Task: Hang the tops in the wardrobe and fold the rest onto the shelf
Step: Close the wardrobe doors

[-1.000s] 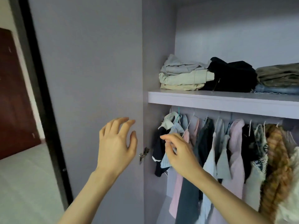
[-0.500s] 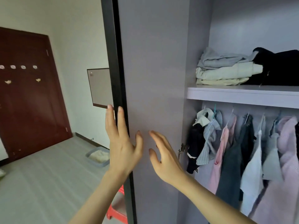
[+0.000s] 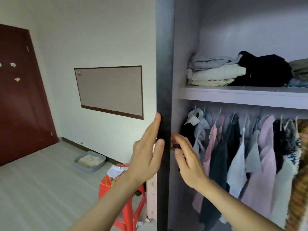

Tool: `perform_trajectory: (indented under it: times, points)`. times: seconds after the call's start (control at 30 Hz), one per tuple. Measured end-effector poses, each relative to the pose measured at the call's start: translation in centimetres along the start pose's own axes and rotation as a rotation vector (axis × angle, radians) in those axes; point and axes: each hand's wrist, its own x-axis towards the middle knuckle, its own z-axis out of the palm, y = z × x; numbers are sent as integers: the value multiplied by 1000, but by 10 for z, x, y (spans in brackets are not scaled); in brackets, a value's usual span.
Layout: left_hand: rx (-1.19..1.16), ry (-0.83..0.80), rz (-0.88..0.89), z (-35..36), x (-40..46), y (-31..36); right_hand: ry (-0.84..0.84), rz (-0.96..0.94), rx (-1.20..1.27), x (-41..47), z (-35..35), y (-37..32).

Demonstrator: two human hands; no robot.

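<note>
The wardrobe door (image 3: 164,64) stands edge-on in the middle of the view. My left hand (image 3: 146,155) lies flat on its outer face, fingers straight and thumb on the dark edge. On the inner side, my right hand (image 3: 188,162) touches the door with loosely bent fingers and holds nothing. Several tops (image 3: 233,147) hang on hangers under the shelf (image 3: 241,95). On the shelf lie a pale folded stack (image 3: 215,72) and a black folded garment (image 3: 265,70).
A red plastic stool (image 3: 130,205) with cloth on it stands behind the door, low left. A grey tray (image 3: 90,161) sits on the floor by the wall. A framed board (image 3: 111,90) hangs on the wall, and a brown room door (image 3: 18,97) is at far left.
The wardrobe door now shows edge-on instead of its inner face. Both hands have moved onto its edge, left on the outer side and right on the inner side.
</note>
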Motion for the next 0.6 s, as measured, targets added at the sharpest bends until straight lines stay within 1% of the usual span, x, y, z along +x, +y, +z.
perform_trajectory:
  times: [0.1,0.2,0.27,0.33,0.43,0.5,0.6]
  points:
    - [0,-109,65,40,10,26,52,81,62,-20,-47,2]
    - [-21,-193,86,95,25,48,169,229,96,-41,-100,10]
    - [7,-291,60,133,39,55,264,300,29,-49,-132,22]
    - [55,-389,25,171,55,58,300,391,-63,-50,-161,36]
    - [126,-568,16,218,78,57,233,509,-214,-41,-198,60]
    - [277,-675,50,240,85,49,164,566,-322,-34,-211,74]
    - [476,-759,84,262,94,39,102,630,-329,-24,-222,90]
